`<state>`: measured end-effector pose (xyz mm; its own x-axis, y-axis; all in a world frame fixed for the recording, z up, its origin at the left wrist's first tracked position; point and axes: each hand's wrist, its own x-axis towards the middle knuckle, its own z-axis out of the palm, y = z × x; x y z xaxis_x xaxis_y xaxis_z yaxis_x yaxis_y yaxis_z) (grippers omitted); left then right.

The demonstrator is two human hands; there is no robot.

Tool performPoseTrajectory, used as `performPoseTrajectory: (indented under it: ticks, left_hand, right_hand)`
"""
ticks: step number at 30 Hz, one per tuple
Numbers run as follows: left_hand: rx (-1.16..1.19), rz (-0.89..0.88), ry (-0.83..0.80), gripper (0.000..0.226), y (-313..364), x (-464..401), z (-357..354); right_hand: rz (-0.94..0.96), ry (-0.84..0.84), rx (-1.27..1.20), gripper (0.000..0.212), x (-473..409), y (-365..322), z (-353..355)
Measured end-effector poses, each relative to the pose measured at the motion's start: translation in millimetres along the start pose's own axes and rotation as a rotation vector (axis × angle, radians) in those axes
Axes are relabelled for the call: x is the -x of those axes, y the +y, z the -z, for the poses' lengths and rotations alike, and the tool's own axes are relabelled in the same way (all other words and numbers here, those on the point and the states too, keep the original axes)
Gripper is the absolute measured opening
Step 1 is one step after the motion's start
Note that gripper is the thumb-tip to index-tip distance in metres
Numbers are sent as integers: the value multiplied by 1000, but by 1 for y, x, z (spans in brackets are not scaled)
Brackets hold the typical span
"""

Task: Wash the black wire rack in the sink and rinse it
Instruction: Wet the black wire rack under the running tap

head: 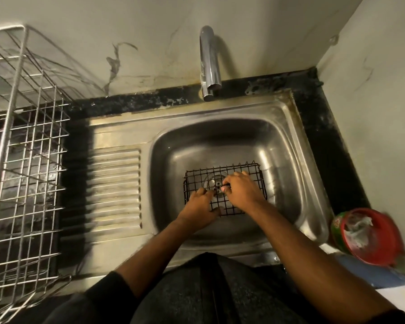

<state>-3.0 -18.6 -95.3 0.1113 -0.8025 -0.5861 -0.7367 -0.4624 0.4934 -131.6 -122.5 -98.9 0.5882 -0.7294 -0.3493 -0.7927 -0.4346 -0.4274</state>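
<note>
The black wire rack [239, 173] lies flat on the bottom of the steel sink [288, 146], over the drain. My left hand [200, 206] rests on the rack's near-left part with its fingers on the wires. My right hand [242, 190] lies on the rack's middle, thumb and fingers pinched on a wire above the drain. Both hands hide the rack's front half. No water comes out of the chrome tap [209, 64] above the sink's far rim.
A tall metal wire dish rack [26, 164] stands on the black counter at the left. The ribbed draining board [114, 185] lies between it and the basin. A red-rimmed tub holding a scrubber [367, 232] sits at the right, beside the wall corner.
</note>
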Motion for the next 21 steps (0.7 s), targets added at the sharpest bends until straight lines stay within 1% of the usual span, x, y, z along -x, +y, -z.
performPoseTrajectory:
  ticks: [4, 8, 11, 15, 19, 21]
  left_hand:
    - [15, 19, -24, 65, -5, -7, -4]
    - [17, 29, -46, 64, -5, -13, -5]
    - [43, 37, -40, 60, -4, -15, -5]
    - [25, 49, -31, 62, -3, -16, -5]
    - [-32, 49, 49, 66, -3, -14, -3]
    - [-18, 65, 80, 67, -3, -13, 0]
  right_hand:
    - [-31, -68, -26, 32, -2, 5, -6]
    - [-55, -117, -35, 33, -8, 11, -10]
    - [-65, -111, -31, 32, -12, 11, -10]
    - [-54, -100, -27, 32, -13, 10, -9]
    - [-17, -78, -29, 32, -13, 3, -5]
    - [12, -40, -42, 26, -13, -2, 1]
